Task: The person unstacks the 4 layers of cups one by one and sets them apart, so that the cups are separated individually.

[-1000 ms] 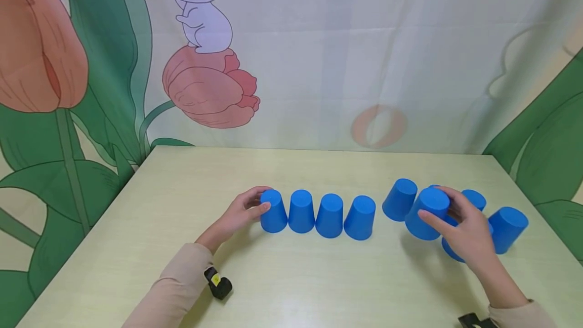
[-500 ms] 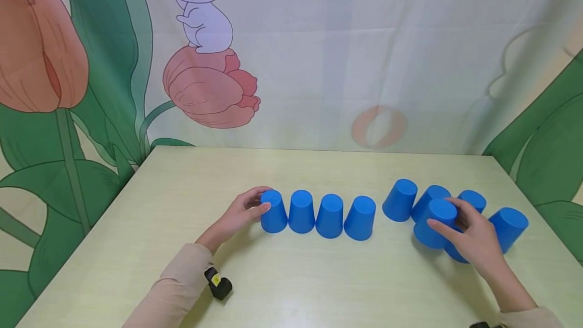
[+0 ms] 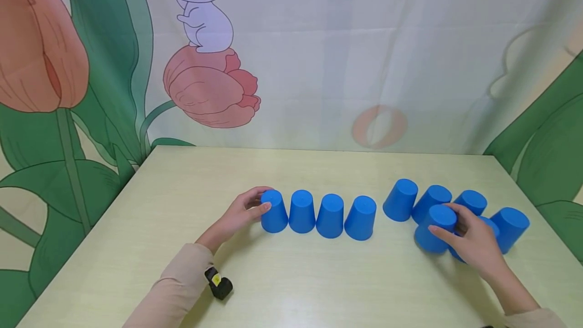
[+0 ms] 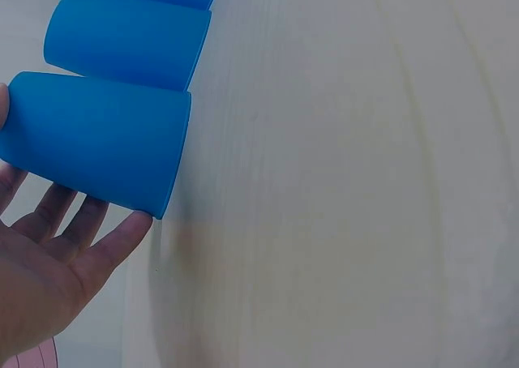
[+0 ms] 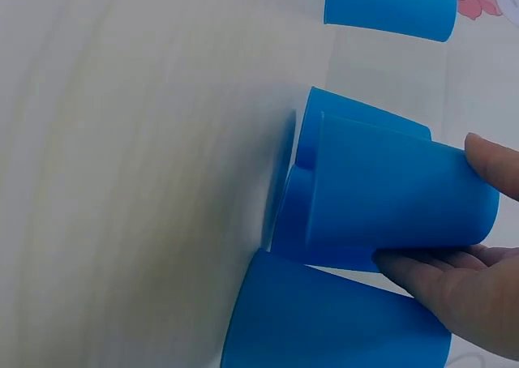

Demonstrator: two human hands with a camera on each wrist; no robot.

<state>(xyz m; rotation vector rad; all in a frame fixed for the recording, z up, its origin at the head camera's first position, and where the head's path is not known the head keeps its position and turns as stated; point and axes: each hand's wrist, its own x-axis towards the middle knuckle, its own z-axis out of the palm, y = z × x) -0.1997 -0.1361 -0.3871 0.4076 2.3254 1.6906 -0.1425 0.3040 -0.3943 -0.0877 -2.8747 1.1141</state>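
Upside-down blue cups stand on the table. At the left end of a row, my left hand (image 3: pixel 240 215) holds a blue cup (image 3: pixel 273 216), thumb in front and fingers behind. The left wrist view shows fingers (image 4: pixel 109 242) along that cup's side. Beside it in the row are more blue cups (image 3: pixel 301 212). At the right, my right hand (image 3: pixel 477 244) grips another blue cup (image 3: pixel 427 241) between thumb and fingers, in front of a loose group. In the right wrist view this cup (image 5: pixel 397 186) overlaps others; I cannot tell whether its rim touches the table.
Behind and right of the gripped cup stand several other blue cups (image 3: pixel 401 200), one at the far right (image 3: pixel 509 231). Some are partly hidden by the right hand. A printed curtain (image 3: pixel 296 65) hangs behind the pale wooden table (image 3: pixel 319 282).
My right hand has moved right and nearer the front with its cup, lowering it and uncovering a cup behind. The left hand and the row have stayed still.
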